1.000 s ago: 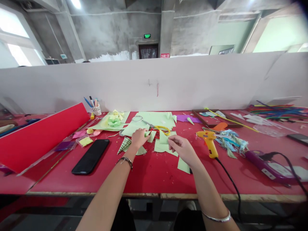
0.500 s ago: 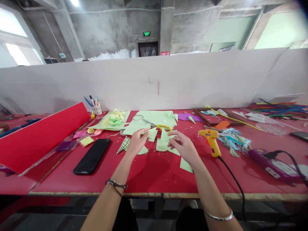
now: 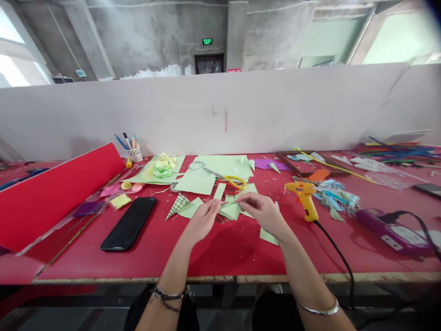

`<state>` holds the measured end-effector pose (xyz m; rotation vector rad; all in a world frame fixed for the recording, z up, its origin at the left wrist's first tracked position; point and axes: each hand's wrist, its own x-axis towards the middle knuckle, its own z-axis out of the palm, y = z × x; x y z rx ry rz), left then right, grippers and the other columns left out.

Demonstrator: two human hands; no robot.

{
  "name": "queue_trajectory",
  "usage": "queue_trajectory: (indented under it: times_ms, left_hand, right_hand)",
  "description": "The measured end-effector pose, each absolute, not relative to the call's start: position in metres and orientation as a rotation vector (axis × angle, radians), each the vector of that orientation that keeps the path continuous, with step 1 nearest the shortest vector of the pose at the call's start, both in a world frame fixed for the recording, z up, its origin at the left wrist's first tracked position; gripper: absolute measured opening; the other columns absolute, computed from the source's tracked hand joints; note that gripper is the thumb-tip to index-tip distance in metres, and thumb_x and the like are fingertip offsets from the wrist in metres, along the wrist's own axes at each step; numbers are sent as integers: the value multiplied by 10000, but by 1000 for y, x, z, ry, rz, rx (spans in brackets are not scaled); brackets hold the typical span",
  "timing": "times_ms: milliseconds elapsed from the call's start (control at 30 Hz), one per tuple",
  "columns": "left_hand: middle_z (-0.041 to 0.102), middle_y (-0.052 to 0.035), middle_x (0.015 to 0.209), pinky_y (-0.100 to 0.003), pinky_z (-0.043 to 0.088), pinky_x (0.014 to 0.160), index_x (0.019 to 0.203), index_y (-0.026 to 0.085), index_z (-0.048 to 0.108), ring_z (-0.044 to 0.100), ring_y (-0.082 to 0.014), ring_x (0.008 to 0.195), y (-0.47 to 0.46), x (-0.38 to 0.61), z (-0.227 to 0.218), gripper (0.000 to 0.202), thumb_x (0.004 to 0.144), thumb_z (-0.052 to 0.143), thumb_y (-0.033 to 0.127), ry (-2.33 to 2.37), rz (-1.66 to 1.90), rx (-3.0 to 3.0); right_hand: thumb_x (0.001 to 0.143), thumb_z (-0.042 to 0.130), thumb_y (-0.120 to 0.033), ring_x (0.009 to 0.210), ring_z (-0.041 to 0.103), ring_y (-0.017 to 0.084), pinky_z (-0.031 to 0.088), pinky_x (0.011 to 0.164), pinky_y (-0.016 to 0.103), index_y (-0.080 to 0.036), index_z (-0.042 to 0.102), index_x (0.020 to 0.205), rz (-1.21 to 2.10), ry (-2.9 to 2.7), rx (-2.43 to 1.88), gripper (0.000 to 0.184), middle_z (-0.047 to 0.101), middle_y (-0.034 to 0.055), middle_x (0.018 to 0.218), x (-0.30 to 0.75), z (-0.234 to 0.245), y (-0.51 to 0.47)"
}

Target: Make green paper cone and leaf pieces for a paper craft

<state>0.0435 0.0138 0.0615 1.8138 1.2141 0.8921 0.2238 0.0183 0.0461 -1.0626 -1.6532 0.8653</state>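
My left hand and my right hand meet over the red table, their fingertips pinching a small light green paper piece between them. More green paper scraps lie around the hands. Just beyond them rest the yellow-handled scissors on larger green paper sheets. A small paper cone with a grid pattern lies to the left of my left hand.
A black phone lies at the left, beside a red board. A yellow glue gun with a black cord sits at the right, then a purple device. A pen cup and pipe cleaners stand near the white partition.
Both hands drew back toward me from the scissors and came together on a small green paper piece. The camera tilted slightly.
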Motion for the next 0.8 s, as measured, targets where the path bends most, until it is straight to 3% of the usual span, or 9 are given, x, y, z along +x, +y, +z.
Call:
queue_trajectory:
  times_ms: [133,300,500,800]
  left_hand:
    - [628,-55,968,-283,447,775,948,177,641,552,-191,919,12,45,58,416,858,318,423,1192,920,1901]
    - [602,-72,1000,-272,455,737,1050,166,596,553,-181,885,12,47,57,354,819,438,383,1090,875,2000]
    - [583,-70,1011,-279,468,735,1064,184,580,565,-175,863,12,49,54,320,828,432,342,1105,923,2000]
    - [595,-43,1031,-270,424,814,1002,217,593,539,-172,947,7,54,56,245,846,405,236,1087,1082,2088]
  right_hand:
    - [753,520,-268,646,524,131,419,595,251,-186,598,797,816,-1676,-1044,121,595,14,726,222,44,20]
    - [739,548,-256,599,503,118,419,551,240,-192,572,829,789,-1664,-1000,114,556,6,700,220,41,22]
    - [731,554,-284,695,540,127,467,614,255,-201,552,937,880,-1607,-979,222,567,50,913,221,42,23]
    - [747,538,-314,816,580,163,467,715,283,-193,594,995,990,-1638,-1059,281,617,59,979,220,47,19]
